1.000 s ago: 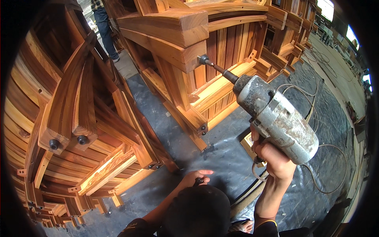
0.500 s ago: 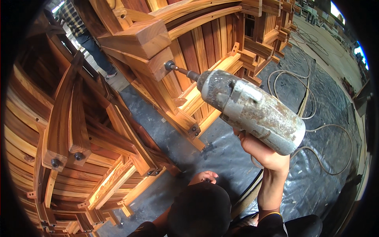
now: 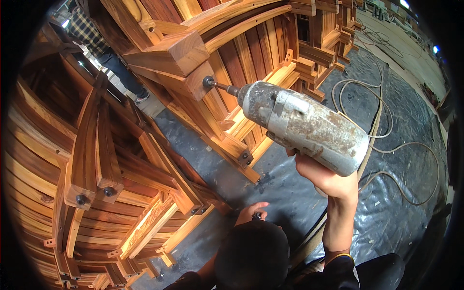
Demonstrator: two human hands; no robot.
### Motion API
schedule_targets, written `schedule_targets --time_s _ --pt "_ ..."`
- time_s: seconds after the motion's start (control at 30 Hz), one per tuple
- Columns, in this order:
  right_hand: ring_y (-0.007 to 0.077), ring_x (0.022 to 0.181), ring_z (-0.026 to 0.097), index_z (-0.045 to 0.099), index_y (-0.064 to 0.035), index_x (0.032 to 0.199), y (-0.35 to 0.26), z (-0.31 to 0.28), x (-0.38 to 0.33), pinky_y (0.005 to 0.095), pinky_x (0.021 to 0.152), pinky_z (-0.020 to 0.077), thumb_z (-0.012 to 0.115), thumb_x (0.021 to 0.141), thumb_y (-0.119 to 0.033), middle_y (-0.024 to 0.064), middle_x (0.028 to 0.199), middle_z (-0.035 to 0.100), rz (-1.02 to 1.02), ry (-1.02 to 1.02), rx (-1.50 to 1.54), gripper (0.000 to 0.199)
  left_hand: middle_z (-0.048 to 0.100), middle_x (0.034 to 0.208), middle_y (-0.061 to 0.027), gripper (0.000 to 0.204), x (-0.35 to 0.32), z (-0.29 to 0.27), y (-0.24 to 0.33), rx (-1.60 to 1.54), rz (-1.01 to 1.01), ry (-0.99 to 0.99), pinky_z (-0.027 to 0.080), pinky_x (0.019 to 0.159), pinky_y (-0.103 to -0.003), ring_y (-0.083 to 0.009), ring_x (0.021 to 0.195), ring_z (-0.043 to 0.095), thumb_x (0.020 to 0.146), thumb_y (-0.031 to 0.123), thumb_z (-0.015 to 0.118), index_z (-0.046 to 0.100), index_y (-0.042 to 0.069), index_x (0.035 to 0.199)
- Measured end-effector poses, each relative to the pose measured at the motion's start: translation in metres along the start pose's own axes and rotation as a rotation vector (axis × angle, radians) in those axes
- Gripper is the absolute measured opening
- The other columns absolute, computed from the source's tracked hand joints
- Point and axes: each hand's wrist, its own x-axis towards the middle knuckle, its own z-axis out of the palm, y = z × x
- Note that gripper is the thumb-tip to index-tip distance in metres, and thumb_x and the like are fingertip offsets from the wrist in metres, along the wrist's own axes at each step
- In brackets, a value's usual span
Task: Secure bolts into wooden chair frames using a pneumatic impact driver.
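The right hand (image 3: 325, 178) is in the middle right of the frame. It is closed tight around the handle of a big grey power drill (image 3: 304, 126). The drill is old, with rusty brown spots on its metal body. It points up and to the left. Its thin bit touches a dark bolt (image 3: 209, 81) on the end of a thick wooden block (image 3: 170, 62) in the upper middle of the frame. The block is part of a wooden chair frame (image 3: 227, 72) made of reddish and yellow slats.

The left hand (image 3: 251, 211) is low in the middle of the frame, just above a dark cap (image 3: 252, 258). Its fingers curl around something small and dark, but I cannot tell what it is or how tight the hold is.

More wooden chair parts (image 3: 92, 169) fill the left side of the frame, stacked close together, with bolts at their ends.

A long pale cord (image 3: 386, 145) loops over the grey plastic sheet (image 3: 401, 208) on the floor at the right.

In the upper left, another person's legs (image 3: 121, 72) in dark trousers stand behind the wood.
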Motion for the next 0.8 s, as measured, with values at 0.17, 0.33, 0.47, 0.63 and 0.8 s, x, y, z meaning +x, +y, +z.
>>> schedule_targets --time_s 0.17,0.33,0.47,0.63,0.8 --pt "0.0172 0.078 0.063 0.064 -0.0011 0.094 0.000 0.004 0.000 0.0284 0.073 0.0477 0.066 0.061 -0.002 0.0082 0.085 0.066 0.070 0.043 0.022 0.033 0.053 0.073 -0.0034 0.031 -0.001 0.005 -0.012 -0.193 -0.137 0.020 0.039 0.058 -0.019 -0.0063 0.061 0.046 0.083 0.011 0.053 0.051 -0.003 0.111" --pt "0.0165 0.077 0.062 0.064 -0.0011 0.093 0.004 0.006 -0.002 0.0280 0.072 0.0478 0.067 0.061 -0.002 0.0079 0.085 0.066 -0.023 0.044 -0.049 0.033 0.049 0.071 -0.0007 0.023 -0.005 0.018 0.012 -0.410 -0.333 0.156 0.037 0.053 -0.019 -0.0059 0.057 0.044 0.089 0.018 0.050 0.048 0.001 0.104" --pt "0.0158 0.077 0.062 0.064 -0.0013 0.093 0.002 0.008 -0.001 0.0283 0.071 0.0481 0.067 0.061 -0.002 0.0071 0.085 0.066 0.043 0.089 0.051 0.032 0.045 0.069 0.0008 0.017 -0.004 0.013 0.004 -0.662 -0.419 0.029 0.035 0.050 -0.021 -0.0069 0.055 0.041 0.092 0.023 0.049 0.046 0.006 0.097" --pt "0.0155 0.079 0.063 0.063 -0.0011 0.095 0.002 0.009 -0.001 0.0276 0.072 0.0480 0.068 0.062 -0.002 0.0069 0.087 0.066 0.042 0.071 0.046 0.034 0.045 0.071 0.0022 0.020 0.001 0.009 -0.036 -0.896 -0.586 -0.084 0.034 0.050 -0.019 -0.0049 0.059 0.042 0.093 0.024 0.049 0.047 0.005 0.101" --pt "0.0154 0.081 0.063 0.063 -0.0007 0.098 0.002 0.007 0.000 0.0269 0.073 0.0478 0.068 0.062 -0.003 0.0070 0.090 0.066 0.029 0.042 0.045 0.036 0.045 0.071 0.0022 0.021 -0.031 0.014 -0.049 -0.812 -0.580 -0.040 0.033 0.049 -0.019 -0.0049 0.058 0.041 0.093 0.024 0.049 0.048 0.005 0.101"
